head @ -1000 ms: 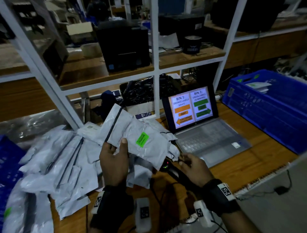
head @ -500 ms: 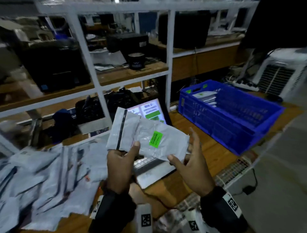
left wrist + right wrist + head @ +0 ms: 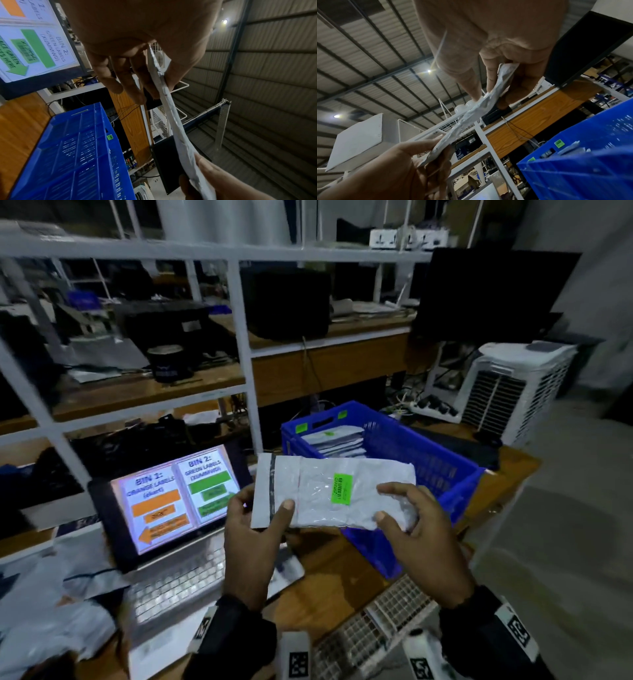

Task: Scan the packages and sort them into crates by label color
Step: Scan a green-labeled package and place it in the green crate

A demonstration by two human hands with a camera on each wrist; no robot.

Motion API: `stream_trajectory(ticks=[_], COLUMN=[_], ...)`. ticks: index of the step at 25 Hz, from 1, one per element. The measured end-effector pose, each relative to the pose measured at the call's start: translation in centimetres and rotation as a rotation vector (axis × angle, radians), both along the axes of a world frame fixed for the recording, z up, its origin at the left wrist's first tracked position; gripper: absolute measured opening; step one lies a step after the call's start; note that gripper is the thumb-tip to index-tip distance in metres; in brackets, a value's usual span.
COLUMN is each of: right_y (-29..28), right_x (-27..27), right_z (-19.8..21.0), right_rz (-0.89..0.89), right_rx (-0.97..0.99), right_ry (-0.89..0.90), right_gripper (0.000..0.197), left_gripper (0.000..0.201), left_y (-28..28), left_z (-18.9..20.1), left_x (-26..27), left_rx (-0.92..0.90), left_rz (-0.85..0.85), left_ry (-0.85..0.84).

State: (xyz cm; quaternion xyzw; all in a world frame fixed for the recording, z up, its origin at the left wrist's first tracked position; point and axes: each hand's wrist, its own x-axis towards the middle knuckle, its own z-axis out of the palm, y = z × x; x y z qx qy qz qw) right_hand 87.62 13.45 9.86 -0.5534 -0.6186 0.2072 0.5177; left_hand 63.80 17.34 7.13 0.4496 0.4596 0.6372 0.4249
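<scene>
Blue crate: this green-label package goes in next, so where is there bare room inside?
The blue crate holds a stack of packages at its far left end; the rest, toward the right wall, looks bare. Both hands hold the package just in front of its near rim.

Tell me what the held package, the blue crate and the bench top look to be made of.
Package: thin grey-white plastic film, slightly glossy; it crinkles and flexes between both hands.
Blue crate: rigid moulded plastic, by its slotted walls and even colour.
Bench top: wood-grain surface, smooth; whether solid wood or laminate cannot be told.
</scene>
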Motion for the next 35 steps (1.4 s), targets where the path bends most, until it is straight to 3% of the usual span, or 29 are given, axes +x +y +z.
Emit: stream_trajectory(ticks=[6, 11, 13, 17, 21, 24, 30, 35], right_y=[10.2, 21.7, 26.0, 34.4, 42.8, 48.1, 52.8, 51.7], right_x=[7.8, 12.7, 13.7, 14.3, 14.2, 13.4, 12.0, 11.4], right_z=[0.8, 0.9, 0.8, -0.1, -2.7, -5.5, -10.9, -13.4], right_rz=[0.021, 0.100, 0.134, 0.191, 0.269, 0.318, 0.383, 0.292], right_rx=[-0.059, -0.126, -0.136, -0.241, -0.333, -0.391, -0.469, -0.397], right_ry=[-0.110, -0.181, -0.203, -0.327, -0.536, -0.626, -0.867, -1.070], right_gripper=[0.054, 0.055, 0.053, 0.059, 0.076, 0.076, 0.062, 0.094], left_gripper=[0.078, 0.066, 0.071, 0.102, 0.097, 0.101, 0.094, 0.089], left_y=[8.9, 19.2, 22.7, 28.9, 33.7, 35.6, 36.6, 37.0], left_z=[-1.2, -3.1, -3.8, -5.1, -5.7, -6.0, -6.2, -6.0], left_x=[6.0, 9.2, 9.8, 9.9, 9.9, 10.2, 11.9, 12.4], left_rx=[0.071, 0.064, 0.035, -0.043, -0.200, -0.332, -0.492, -0.559], left_rz=[-0.039, -0.098, -0.103, -0.109, -0.061, -0.035, 0.004, -0.046], left_ry=[0.197, 0.421, 0.547, 0.826, 1.142, 1.369, 1.630, 1.766])
